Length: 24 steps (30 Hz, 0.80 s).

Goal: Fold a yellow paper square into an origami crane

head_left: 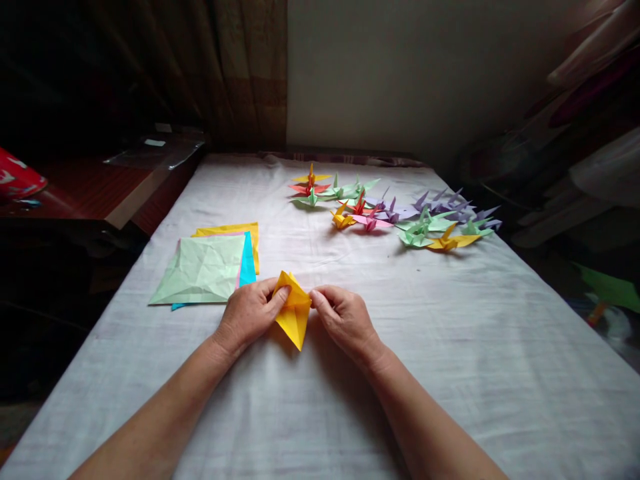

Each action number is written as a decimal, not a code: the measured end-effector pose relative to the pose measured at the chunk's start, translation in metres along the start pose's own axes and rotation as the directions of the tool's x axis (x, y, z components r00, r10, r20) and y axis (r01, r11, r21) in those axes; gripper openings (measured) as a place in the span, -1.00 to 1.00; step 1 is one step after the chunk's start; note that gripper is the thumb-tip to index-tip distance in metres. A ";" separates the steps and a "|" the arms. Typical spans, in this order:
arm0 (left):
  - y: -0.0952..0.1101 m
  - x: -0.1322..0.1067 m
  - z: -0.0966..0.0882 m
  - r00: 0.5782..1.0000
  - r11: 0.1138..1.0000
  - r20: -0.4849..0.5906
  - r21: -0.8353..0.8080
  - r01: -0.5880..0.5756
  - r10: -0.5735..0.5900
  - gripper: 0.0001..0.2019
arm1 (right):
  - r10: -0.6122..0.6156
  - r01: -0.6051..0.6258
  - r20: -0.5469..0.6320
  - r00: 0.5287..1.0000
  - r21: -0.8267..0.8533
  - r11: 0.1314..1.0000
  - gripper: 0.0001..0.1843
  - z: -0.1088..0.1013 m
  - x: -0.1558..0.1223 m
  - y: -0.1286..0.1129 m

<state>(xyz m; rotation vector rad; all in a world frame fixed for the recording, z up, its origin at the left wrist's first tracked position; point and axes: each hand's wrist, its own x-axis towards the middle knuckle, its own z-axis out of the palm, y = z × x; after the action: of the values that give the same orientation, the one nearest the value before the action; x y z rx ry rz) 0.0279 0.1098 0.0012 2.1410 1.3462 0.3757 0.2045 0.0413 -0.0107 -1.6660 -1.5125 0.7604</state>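
Observation:
Between my two hands is a piece of yellow origami paper (296, 319), folded into a pointed, kite-like shape and held just above the white cloth. My left hand (254, 308) pinches its left side, thumb on top and fingers behind. On the opposite side, my right hand (346, 320) has thumb and forefinger pressed together at the right corner of the paper. The other right fingers are curled in. Beyond my left hand lies a stack of creased paper sheets (205, 267), pale green on top, with blue, pink and yellow edges showing underneath.
Several folded paper cranes (370, 221) in yellow, red, green, pink and purple stand at the back right of the cloth-covered table (450, 347). A brown wooden surface (85, 193) on the left carries a clear plastic bag (155, 152) and a red object (19, 177).

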 end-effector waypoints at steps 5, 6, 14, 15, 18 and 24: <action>-0.002 -0.001 0.001 1.000 0.998 -0.002 -0.063 -0.027 0.026 -0.59 | 0.029 -0.029 0.014 0.999 0.003 1.000 -0.77 0.002 0.001 0.000; -0.002 -0.002 0.001 1.000 0.997 -0.003 -0.070 -0.031 0.031 -0.58 | 0.027 -0.027 0.014 1.000 -0.006 1.000 -0.77 0.002 0.001 0.000; 0.000 -0.002 0.005 0.998 0.990 -0.063 -0.139 -0.007 -0.001 -0.56 | -0.039 0.041 0.019 0.999 -0.125 0.991 -0.78 0.005 -0.002 -0.004; 0.000 -0.002 0.005 0.998 0.990 -0.066 -0.138 -0.003 -0.006 -0.55 | -0.053 0.056 0.024 0.998 -0.150 0.987 -0.78 0.006 -0.002 -0.004; -0.001 -0.002 0.004 0.997 0.994 -0.069 -0.110 0.010 -0.017 -0.51 | -0.070 0.076 0.035 0.997 -0.221 0.972 -0.79 0.008 -0.002 -0.006; -0.002 -0.003 0.000 1.000 0.995 0.003 -0.101 -0.026 0.026 -0.47 | -0.029 0.037 0.027 0.999 -0.367 0.929 -0.78 0.013 -0.003 -0.013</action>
<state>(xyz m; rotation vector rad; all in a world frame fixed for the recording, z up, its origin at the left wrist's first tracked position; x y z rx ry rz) 0.0252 0.1077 -0.0001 2.0762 1.2706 0.4406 0.1868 0.0405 -0.0070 -1.8998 -1.7765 0.4963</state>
